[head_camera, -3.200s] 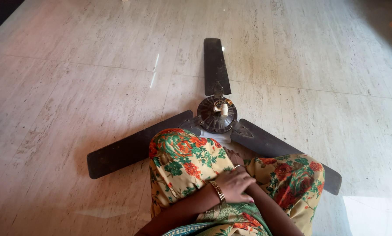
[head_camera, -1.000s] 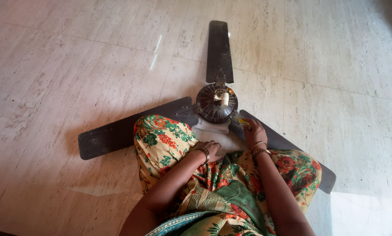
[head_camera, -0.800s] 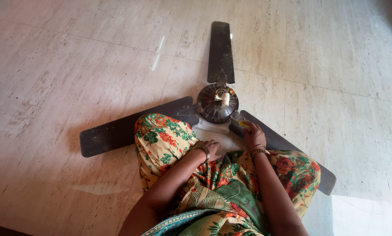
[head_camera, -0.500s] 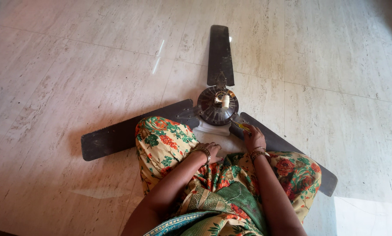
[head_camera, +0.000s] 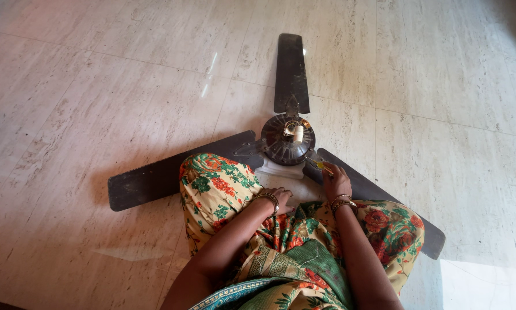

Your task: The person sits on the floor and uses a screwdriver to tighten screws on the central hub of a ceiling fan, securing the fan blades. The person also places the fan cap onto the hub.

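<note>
A dark three-bladed ceiling fan (head_camera: 287, 139) lies flat on the pale marble floor (head_camera: 97, 103), its round motor hub just ahead of the seated person's knees. The right hand (head_camera: 337, 179) is closed around a small yellow-handled screwdriver (head_camera: 320, 165), whose tip sits at the bracket where the right blade meets the hub. The left hand (head_camera: 278, 199) rests loosely curled on the floral skirt (head_camera: 223, 189), holding nothing. A white pad (head_camera: 281, 169) lies under the hub.

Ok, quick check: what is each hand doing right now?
Left hand: rests on the lap by the knee, fingers loosely curled, holding nothing visible.
Right hand: closed on a small yellow-handled screwdriver, tip at the ceiling fan hub.
</note>
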